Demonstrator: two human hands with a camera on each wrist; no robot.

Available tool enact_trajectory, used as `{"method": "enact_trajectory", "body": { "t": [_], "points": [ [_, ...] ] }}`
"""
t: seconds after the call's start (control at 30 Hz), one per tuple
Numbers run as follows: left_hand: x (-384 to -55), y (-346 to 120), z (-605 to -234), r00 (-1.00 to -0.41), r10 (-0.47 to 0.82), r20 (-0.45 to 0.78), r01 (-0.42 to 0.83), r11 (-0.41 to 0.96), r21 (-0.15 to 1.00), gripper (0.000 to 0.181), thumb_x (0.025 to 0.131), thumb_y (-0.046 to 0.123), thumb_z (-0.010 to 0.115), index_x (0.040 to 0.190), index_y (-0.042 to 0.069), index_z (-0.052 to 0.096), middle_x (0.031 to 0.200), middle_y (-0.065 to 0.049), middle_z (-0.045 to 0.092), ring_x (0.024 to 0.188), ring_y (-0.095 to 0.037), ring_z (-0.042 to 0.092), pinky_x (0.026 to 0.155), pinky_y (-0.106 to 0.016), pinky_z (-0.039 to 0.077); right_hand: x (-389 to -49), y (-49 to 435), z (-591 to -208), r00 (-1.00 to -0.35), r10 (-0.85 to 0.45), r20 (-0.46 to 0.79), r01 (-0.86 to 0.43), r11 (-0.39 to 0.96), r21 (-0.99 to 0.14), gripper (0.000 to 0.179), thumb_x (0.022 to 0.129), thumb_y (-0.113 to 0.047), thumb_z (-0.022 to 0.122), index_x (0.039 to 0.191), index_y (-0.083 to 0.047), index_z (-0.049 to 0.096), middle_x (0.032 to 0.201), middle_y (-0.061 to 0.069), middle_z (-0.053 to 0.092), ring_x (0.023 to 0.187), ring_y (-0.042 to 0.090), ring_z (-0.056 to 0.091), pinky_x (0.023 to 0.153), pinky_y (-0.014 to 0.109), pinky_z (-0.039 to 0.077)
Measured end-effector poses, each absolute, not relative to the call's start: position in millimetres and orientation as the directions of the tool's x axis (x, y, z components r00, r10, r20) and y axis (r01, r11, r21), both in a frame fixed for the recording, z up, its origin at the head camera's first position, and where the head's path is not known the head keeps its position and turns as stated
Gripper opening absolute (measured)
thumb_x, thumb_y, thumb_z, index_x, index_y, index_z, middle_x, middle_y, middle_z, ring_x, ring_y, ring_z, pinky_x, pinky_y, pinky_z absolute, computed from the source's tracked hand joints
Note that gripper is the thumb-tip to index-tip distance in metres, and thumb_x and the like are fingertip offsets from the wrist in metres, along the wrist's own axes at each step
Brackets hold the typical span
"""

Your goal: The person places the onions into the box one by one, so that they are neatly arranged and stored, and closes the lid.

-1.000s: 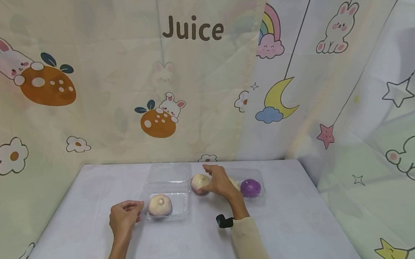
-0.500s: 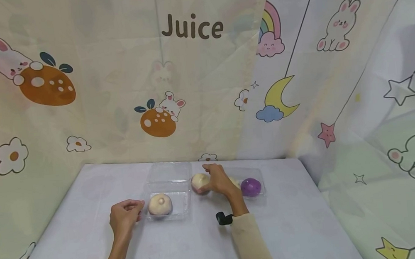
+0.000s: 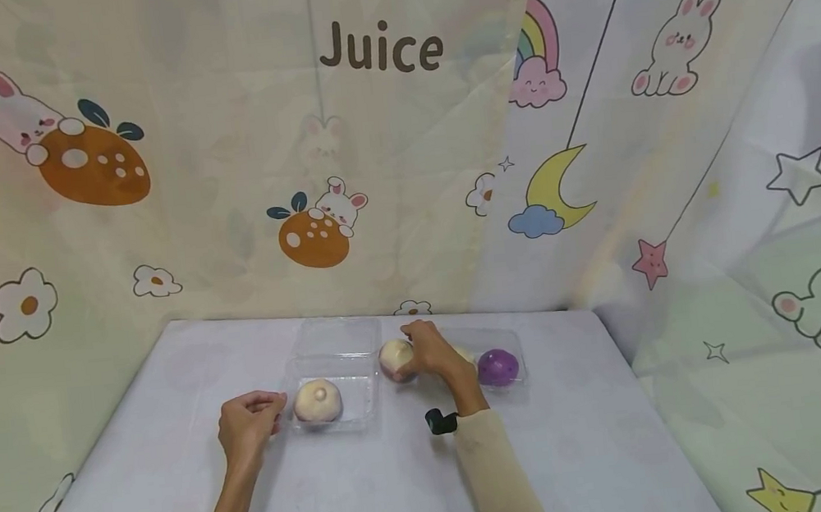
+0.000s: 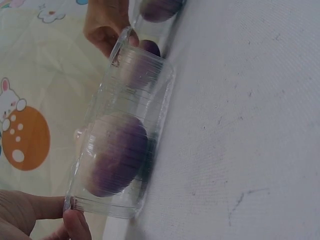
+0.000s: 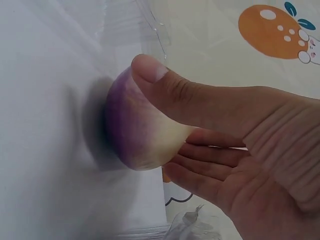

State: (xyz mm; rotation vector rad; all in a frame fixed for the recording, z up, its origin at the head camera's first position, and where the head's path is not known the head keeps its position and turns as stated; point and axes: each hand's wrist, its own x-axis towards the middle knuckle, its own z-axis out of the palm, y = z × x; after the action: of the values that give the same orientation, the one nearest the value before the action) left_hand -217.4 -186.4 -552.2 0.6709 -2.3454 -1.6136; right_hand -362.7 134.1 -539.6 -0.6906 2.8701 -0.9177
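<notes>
My left hand (image 3: 248, 424) pinches the left rim of a clear plastic clamshell box (image 3: 357, 393) between thumb and fingers, as the left wrist view shows. One round turnip (image 3: 316, 401), cream above with a small nub and purple below, sits in the box's left half. Just right of this box, my right hand (image 3: 430, 349) grips a second turnip (image 5: 140, 122) from above, thumb on one side and fingers on the other. That turnip is close over the white tabletop, its purple side down and a shadow beneath it.
The box's lid (image 3: 336, 336) lies folded back behind it. Behind my right hand is another clear plastic container (image 3: 485, 336), holding a purple turnip (image 3: 498, 367) and a pale one (image 3: 466, 355) partly hidden. A printed curtain (image 3: 229, 224) hangs along the table's back edge.
The head view has shifted slightly. Both hands keep the same hold, and the turnips and boxes stay where they were.
</notes>
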Motion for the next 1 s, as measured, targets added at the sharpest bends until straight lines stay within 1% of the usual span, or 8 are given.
{"method": "enact_trajectory", "body": {
  "t": [0.07, 0.17, 0.27, 0.37, 0.43, 0.53, 0.67, 1.0],
  "points": [
    [-217.0, -186.1, -552.4, -0.872, -0.482, -0.083, -0.250, 0.294, 0.922, 0.020, 0.097, 0.015, 0.080, 0.101, -0.005, 0.079, 0.076, -0.009, 0.078, 0.060, -0.014, 0.068, 0.054, -0.027, 0.062, -368.1, 134.9, -546.6, -0.886, -0.452, 0.103, -0.435, 0.734, -0.522, 0.067, 0.064, -0.027, 0.107, 0.112, 0.005, 0.074, 0.100, 0.012, 0.074, 0.096, 0.025, 0.062, 0.087, 0.038, 0.057],
    [-216.7, -185.8, -552.6, -0.873, -0.480, -0.084, -0.252, 0.297, 0.921, 0.021, 0.096, 0.016, 0.080, 0.101, -0.005, 0.079, 0.076, -0.009, 0.077, 0.060, -0.014, 0.068, 0.053, -0.027, 0.061, -359.6, 133.0, -537.1, -0.896, -0.439, 0.070, -0.405, 0.741, -0.536, 0.073, 0.064, -0.022, 0.106, 0.120, 0.011, 0.072, 0.109, 0.017, 0.075, 0.105, 0.032, 0.065, 0.097, 0.044, 0.058],
    [-217.1, -185.7, -552.8, -0.872, -0.484, -0.075, -0.246, 0.300, 0.922, 0.021, 0.096, 0.016, 0.080, 0.100, -0.004, 0.079, 0.075, -0.008, 0.077, 0.059, -0.014, 0.068, 0.053, -0.027, 0.061, -343.8, 128.3, -517.0, -0.916, -0.400, 0.018, -0.340, 0.753, -0.563, 0.089, 0.066, -0.016, 0.105, 0.137, 0.017, 0.063, 0.130, 0.027, 0.072, 0.127, 0.042, 0.061, 0.117, 0.054, 0.051],
    [-217.8, -185.7, -552.8, -0.870, -0.488, -0.067, -0.240, 0.301, 0.923, 0.020, 0.096, 0.015, 0.080, 0.100, -0.005, 0.079, 0.074, -0.007, 0.077, 0.059, -0.013, 0.068, 0.053, -0.027, 0.062, -339.8, 125.8, -513.0, -0.924, -0.382, 0.000, -0.315, 0.761, -0.567, 0.091, 0.068, -0.014, 0.104, 0.141, 0.018, 0.060, 0.138, 0.030, 0.068, 0.135, 0.045, 0.058, 0.123, 0.054, 0.047],
    [-218.3, -185.7, -552.7, -0.870, -0.488, -0.065, -0.238, 0.301, 0.924, 0.020, 0.096, 0.015, 0.080, 0.100, -0.005, 0.079, 0.074, -0.007, 0.077, 0.059, -0.013, 0.068, 0.053, -0.026, 0.062, -342.9, 125.8, -514.9, -0.924, -0.381, 0.004, -0.317, 0.763, -0.563, 0.088, 0.067, -0.015, 0.105, 0.137, 0.018, 0.062, 0.133, 0.029, 0.070, 0.131, 0.043, 0.060, 0.120, 0.053, 0.050],
    [-219.1, -185.5, -552.9, -0.869, -0.491, -0.061, -0.235, 0.301, 0.924, 0.020, 0.096, 0.015, 0.080, 0.100, -0.005, 0.079, 0.075, -0.009, 0.077, 0.059, -0.013, 0.068, 0.053, -0.026, 0.062, -358.4, 129.7, -533.1, -0.917, -0.398, 0.033, -0.344, 0.744, -0.572, 0.071, 0.063, -0.018, 0.107, 0.118, 0.012, 0.072, 0.105, 0.015, 0.074, 0.103, 0.029, 0.064, 0.097, 0.041, 0.058],
    [-220.0, -185.3, -553.3, -0.867, -0.496, -0.059, -0.236, 0.303, 0.924, 0.019, 0.096, 0.015, 0.080, 0.099, -0.004, 0.079, 0.076, -0.010, 0.078, 0.059, -0.014, 0.068, 0.053, -0.026, 0.061, -382.7, 134.7, -564.6, -0.897, -0.434, 0.078, -0.396, 0.715, -0.576, 0.053, 0.058, -0.024, 0.108, 0.092, -0.001, 0.074, 0.078, 0.000, 0.061, 0.076, 0.015, 0.050, 0.069, 0.028, 0.048],
    [-219.2, -184.3, -553.9, -0.858, -0.508, -0.071, -0.255, 0.304, 0.918, 0.020, 0.096, 0.016, 0.081, 0.100, -0.004, 0.079, 0.076, -0.009, 0.077, 0.060, -0.013, 0.067, 0.052, -0.025, 0.060, -392.5, 134.0, -582.5, -0.908, -0.415, 0.060, -0.367, 0.717, -0.593, 0.057, 0.058, -0.024, 0.109, 0.101, 0.001, 0.081, 0.085, -0.002, 0.070, 0.087, 0.017, 0.057, 0.080, 0.030, 0.052]
  ]
}}
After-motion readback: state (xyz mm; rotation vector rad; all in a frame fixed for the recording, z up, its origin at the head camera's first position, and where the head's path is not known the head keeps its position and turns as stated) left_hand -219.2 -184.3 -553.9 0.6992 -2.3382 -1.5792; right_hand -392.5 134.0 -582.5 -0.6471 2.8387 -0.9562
